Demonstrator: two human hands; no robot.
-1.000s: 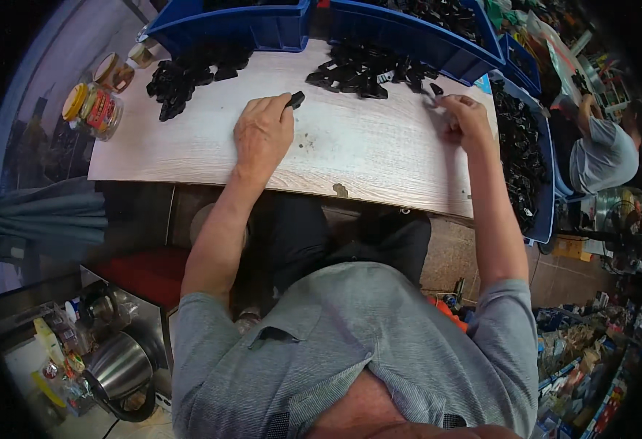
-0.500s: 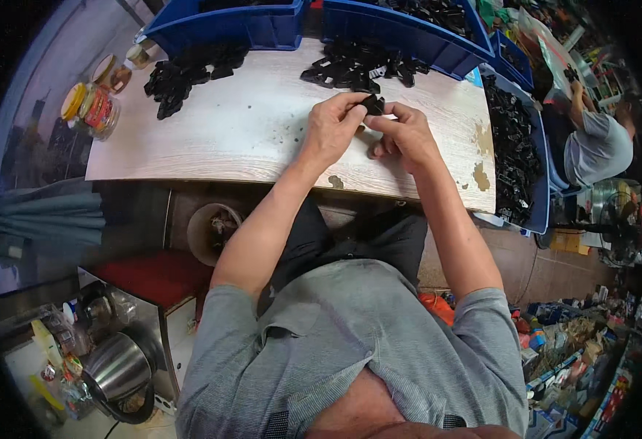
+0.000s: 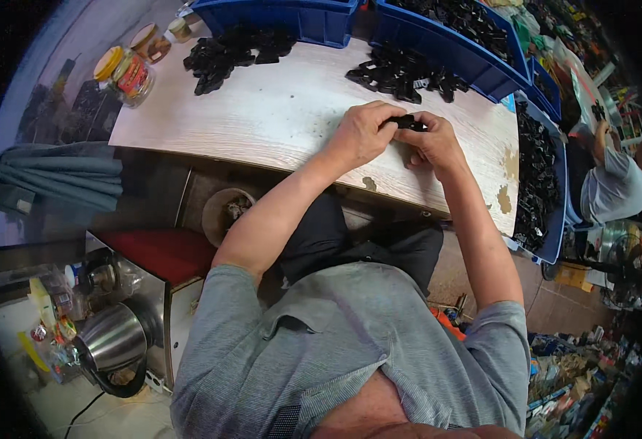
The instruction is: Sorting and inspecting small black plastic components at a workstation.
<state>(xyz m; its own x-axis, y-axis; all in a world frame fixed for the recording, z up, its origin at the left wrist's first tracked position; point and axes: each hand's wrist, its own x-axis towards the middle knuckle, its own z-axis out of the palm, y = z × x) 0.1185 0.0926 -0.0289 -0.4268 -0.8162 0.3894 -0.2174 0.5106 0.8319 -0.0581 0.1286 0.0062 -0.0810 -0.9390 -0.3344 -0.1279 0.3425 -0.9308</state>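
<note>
Over the right part of the white wood-grain table point(image 3: 240, 121), both my hands meet at a small black plastic part point(image 3: 407, 123). My left hand point(image 3: 367, 133) pinches its left end between thumb and fingers. At the other end, my right hand point(image 3: 438, 145) grips it, with its lower fingers curled under. The fingers cover much of the part, so its exact kind cannot be made out. Just beyond my hands lies a heap of similar black parts point(image 3: 390, 69). Another heap of black pieces point(image 3: 218, 62) lies farther left on the table.
Blue bins point(image 3: 281, 22) line the table's far edge; a bin of black parts point(image 3: 535, 175) stands at the right end. Jars, one yellow-lidded point(image 3: 125, 73), stand at the far left. A bucket point(image 3: 222, 216) sits below. A person point(image 3: 614, 186) works at far right.
The view has shifted, so the table and bins sit farther right and tilted. The black part, upright between my fingers before, now lies more level between both hands.
</note>
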